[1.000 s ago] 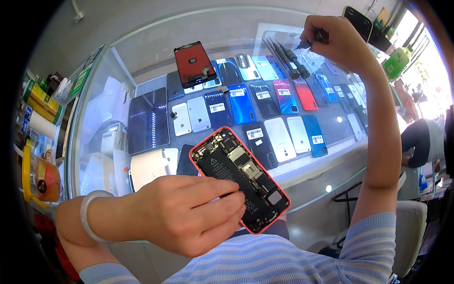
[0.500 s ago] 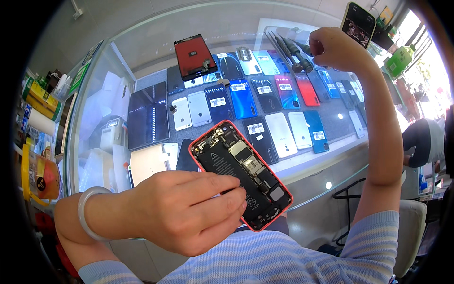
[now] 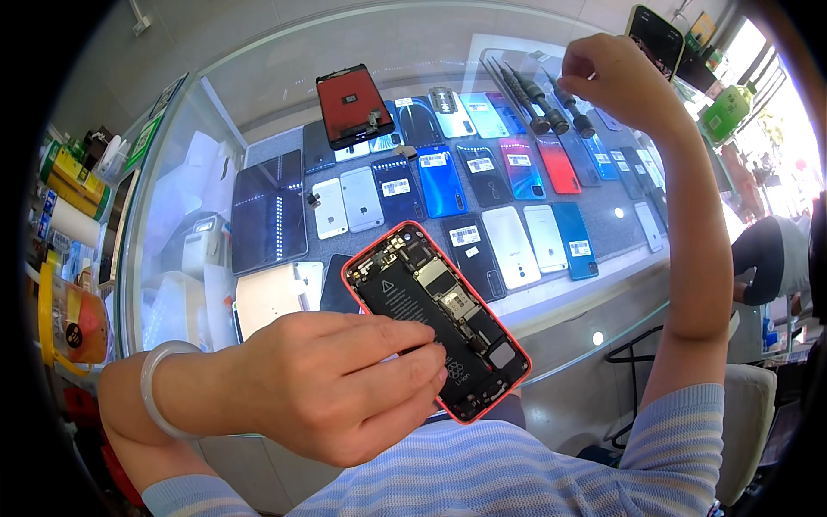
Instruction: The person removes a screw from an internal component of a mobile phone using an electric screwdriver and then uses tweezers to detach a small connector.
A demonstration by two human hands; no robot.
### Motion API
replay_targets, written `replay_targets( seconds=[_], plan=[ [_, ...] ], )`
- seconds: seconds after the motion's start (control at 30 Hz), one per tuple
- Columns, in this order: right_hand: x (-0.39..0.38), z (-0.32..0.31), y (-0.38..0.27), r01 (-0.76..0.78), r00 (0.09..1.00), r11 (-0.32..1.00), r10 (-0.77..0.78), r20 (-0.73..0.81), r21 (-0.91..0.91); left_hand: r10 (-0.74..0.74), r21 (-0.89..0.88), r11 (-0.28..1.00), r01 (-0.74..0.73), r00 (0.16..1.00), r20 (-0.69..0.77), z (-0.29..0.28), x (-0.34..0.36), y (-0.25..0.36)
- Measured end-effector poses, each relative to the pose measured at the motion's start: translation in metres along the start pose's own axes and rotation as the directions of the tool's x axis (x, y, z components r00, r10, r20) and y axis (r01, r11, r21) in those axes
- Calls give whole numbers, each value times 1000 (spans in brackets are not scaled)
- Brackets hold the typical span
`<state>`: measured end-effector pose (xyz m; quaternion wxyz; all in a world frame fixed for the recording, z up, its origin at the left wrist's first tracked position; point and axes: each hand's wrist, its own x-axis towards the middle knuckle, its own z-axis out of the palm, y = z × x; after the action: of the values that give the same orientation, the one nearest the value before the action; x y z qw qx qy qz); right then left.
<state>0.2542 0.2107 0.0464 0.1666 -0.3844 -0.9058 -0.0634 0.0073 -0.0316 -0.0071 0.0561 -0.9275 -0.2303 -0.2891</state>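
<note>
My left hand (image 3: 357, 379) is closed on an opened phone (image 3: 484, 366) with a red frame, at the counter's near edge. Its fingers lie across the black battery (image 3: 405, 302), and the thumb is hidden. Circuit parts and a metal shield show beside the battery. Stretched to the far right, my right hand (image 3: 607, 82) has its fingers curled in a pinch at a dark screwdriver (image 3: 575, 114). Whether they grip it is hidden. Two more screwdrivers (image 3: 551, 116) (image 3: 527, 99) lie just left of it. A detached phone screen (image 3: 349, 112) with a red backing lies at the far left.
Under the glass counter (image 3: 207, 95) are rows of phones, among them a blue one (image 3: 444, 185) and a red one (image 3: 560, 164). A razor blade (image 3: 444, 101) lies on top. A lit phone (image 3: 656, 43) stands at the far right, near a green bottle (image 3: 728, 112).
My right hand has shifted slightly up and away, and more of the screwdriver beneath it shows. The standing phone's display has darkened. My left hand and the opened phone have barely moved.
</note>
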Motion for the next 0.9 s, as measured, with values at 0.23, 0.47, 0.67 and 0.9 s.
replay_targets(
  seconds=[0.23, 0.47, 0.67, 0.9],
  plan=[
    [-6, 3, -30, 32, 990, 982, -56, 127, 188, 2, -3, 1000, -2, 1000, -19, 2, -2, 0],
    [-14, 1, -41, 41, 980, 992, -63, 191, 120, -4, -44, 999, 4, 1000, -5, 1, -6, -2],
    [-16, -1, -43, 41, 972, 988, -74, 223, 152, 26, -57, 998, -26, 1000, -13, -1, -4, -5],
    [-15, -16, -33, 115, 987, 949, -142, 72, 293, 37, -30, 999, -38, 999, -26, 2, -5, -6]
  ],
)
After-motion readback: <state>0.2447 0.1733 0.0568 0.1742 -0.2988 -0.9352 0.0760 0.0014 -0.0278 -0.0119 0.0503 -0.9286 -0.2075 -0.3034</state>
